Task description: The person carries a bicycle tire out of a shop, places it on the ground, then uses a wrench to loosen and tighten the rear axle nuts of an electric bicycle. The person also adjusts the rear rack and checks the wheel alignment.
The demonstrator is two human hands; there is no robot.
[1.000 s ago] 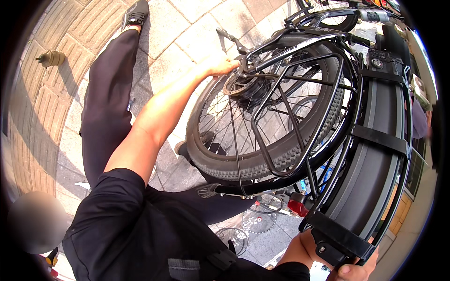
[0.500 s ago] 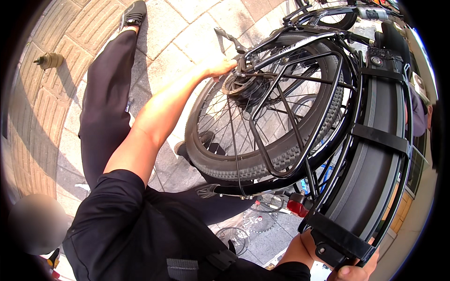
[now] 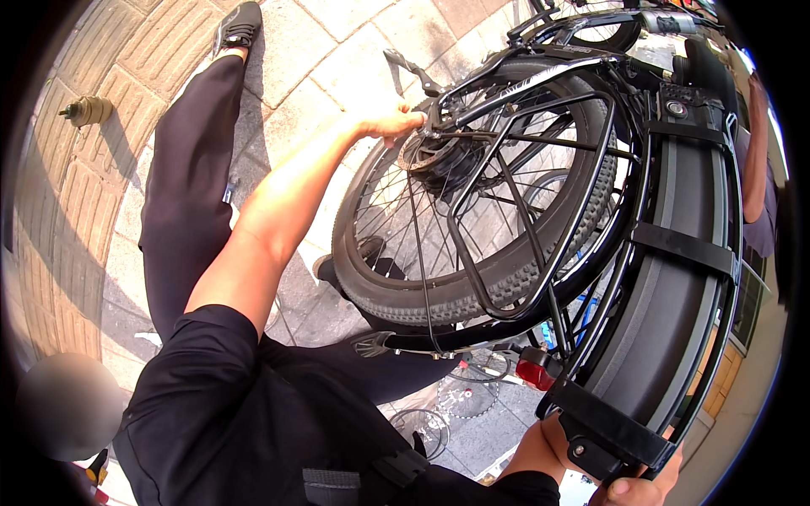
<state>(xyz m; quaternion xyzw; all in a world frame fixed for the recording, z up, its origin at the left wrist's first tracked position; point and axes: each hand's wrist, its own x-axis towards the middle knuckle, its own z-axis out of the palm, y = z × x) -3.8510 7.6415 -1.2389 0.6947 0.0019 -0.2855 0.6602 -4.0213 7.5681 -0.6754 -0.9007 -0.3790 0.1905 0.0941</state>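
A bicycle stands tilted in front of me, its rear wheel (image 3: pixel 380 291) with a knobbly black tyre facing me. My left hand (image 3: pixel 395 122) reaches to the axle end beside the hub (image 3: pixel 447 164). Its fingers are bent and pressed together there; what they pinch is too small and partly hidden. Over the wheel runs a black rear rack (image 3: pixel 472 240) carrying a long dark battery pack (image 3: pixel 666 278) under black straps. My right hand (image 3: pixel 645 489) is wrapped around the rear end of the rack, partly covered by its black end bracket (image 3: pixel 616 430). A red tail light (image 3: pixel 533 371) sits near it.
A kickstand-like or crank-like metal arm (image 3: pixel 411 69) sticks out past the axle. A tan bottle-shaped object (image 3: pixel 87 110) stands on the ribbed paving at left. Loose wheel parts (image 3: pixel 468 396) lie beneath the bicycle. Another person's arm (image 3: pixel 757 152) shows at far right.
My left hand has shifted and turned slightly at the axle end. The other person's arm at far right has come up into view. My right hand holds its place.
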